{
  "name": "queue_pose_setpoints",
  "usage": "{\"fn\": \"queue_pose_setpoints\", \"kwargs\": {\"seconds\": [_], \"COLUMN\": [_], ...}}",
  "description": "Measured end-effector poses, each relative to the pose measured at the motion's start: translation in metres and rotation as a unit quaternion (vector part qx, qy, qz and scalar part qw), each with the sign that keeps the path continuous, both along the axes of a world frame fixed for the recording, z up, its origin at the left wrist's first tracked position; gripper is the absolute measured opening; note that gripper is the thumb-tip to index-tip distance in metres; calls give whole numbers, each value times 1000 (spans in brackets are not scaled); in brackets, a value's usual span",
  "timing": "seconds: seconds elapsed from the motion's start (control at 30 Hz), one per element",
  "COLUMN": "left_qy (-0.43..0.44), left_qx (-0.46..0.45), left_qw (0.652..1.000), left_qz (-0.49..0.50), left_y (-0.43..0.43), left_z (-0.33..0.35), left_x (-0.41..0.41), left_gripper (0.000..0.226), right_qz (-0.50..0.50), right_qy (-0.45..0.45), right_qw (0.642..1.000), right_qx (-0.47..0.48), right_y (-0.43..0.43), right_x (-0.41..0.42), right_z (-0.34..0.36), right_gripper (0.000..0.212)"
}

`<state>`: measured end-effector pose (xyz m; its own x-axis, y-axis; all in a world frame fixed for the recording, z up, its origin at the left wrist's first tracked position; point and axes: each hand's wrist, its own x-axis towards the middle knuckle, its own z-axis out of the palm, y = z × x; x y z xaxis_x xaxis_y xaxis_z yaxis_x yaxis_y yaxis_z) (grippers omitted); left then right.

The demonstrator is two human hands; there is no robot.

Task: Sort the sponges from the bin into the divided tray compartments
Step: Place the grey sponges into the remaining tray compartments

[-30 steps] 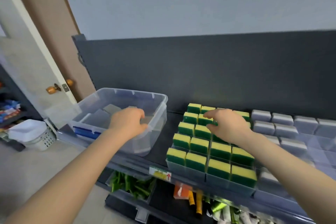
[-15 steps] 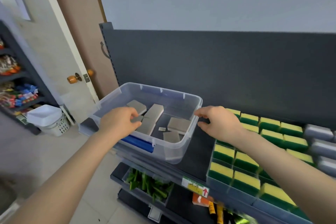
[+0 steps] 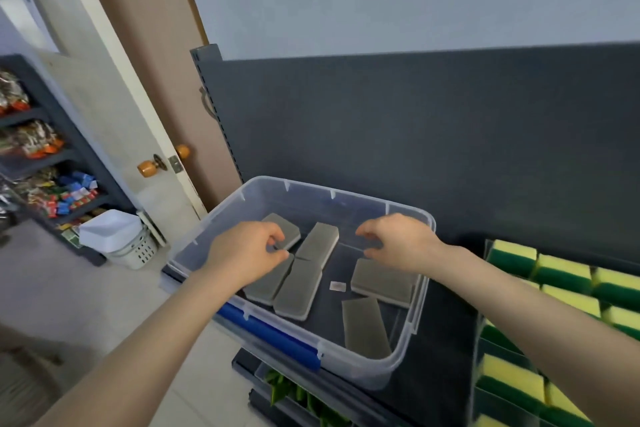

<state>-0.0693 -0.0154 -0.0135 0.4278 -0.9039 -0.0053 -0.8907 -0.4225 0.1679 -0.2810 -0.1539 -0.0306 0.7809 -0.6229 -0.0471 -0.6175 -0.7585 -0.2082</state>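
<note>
A clear plastic bin (image 3: 414, 329) with a blue latch sits on the dark shelf and holds several flat grey sponges (image 3: 298, 289). My left hand (image 3: 247, 251) hovers inside the bin over the left sponges, fingers curled and apart, holding nothing. My right hand (image 3: 398, 240) hovers over the bin's right half, above another grey sponge (image 3: 381, 281), fingers spread and empty. The divided tray (image 3: 479, 350) at the right edge is filled with yellow-and-green sponges (image 3: 562, 272).
A dark back panel (image 3: 415, 121) rises behind the shelf. A door with an orange knob (image 3: 147, 168) stands to the left, with a white basket (image 3: 119, 239) on the floor and a rack of packaged goods (image 3: 41, 184) beyond. Green items lie on the lower shelf (image 3: 294, 395).
My view has swung left from the tray to the bin. My right hand has left the yellow-and-green sponges and moved over the bin; my left hand reached deeper inside.
</note>
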Motion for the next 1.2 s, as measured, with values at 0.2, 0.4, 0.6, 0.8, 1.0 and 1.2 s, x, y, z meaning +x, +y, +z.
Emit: {"fn": "queue_pose_setpoints", "kwargs": {"seconds": [0.2,0.4,0.6,0.8,1.0,1.2], "left_qy": [35,54,61,110,180,470], "left_qx": [35,32,29,22,4,-73], "left_qw": [999,997,991,981,965,865], "left_qz": [-19,-55,-113,-159,-190,-162], "left_y": [-19,-41,-71,-100,-107,-110], "left_z": [-16,-21,-25,-34,-46,-57], "left_x": [15,26,38,50,58,64], "left_gripper": [30,30,27,21,17,29], "right_qz": [45,34,3,-44,-112,-286], "right_qy": [111,154,157,236,183,-307], "right_qw": [991,987,987,970,977,802], "right_qx": [56,45,40,38,19,425], "right_y": [-20,-30,-24,-8,-8,-7], "right_x": [15,28,33,46,53,57], "right_z": [-34,-46,-57,-65,-62,-23], "right_gripper": [34,32,31,39,46,42]}}
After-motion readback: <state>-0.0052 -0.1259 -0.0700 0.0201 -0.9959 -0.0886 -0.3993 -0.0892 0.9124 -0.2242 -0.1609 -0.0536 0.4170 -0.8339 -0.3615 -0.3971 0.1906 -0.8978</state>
